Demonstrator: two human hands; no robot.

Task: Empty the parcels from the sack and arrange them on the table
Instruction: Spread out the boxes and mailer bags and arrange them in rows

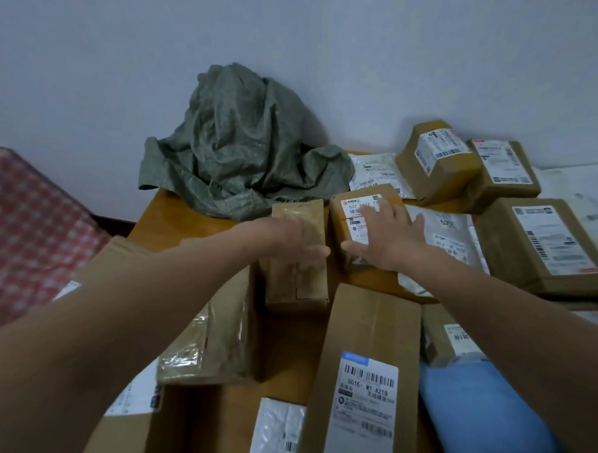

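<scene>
The crumpled grey-green sack (242, 143) lies slumped against the wall at the back of the wooden table (160, 212). In front of it, my left hand (299, 235) rests flat on a taped brown box (298, 271). My right hand (389, 237) lies with spread fingers on a small brown parcel (358, 210) with a white label, right beside the taped box. A long cardboard parcel (362, 377) with a barcode label lies nearer to me.
Several brown boxes (538, 246) and white mailers (374, 170) fill the right side of the table. A blue soft parcel (484, 410) sits at the bottom right, large cartons (128, 435) at the bottom left. A red checked cloth (27, 231) lies off to the left.
</scene>
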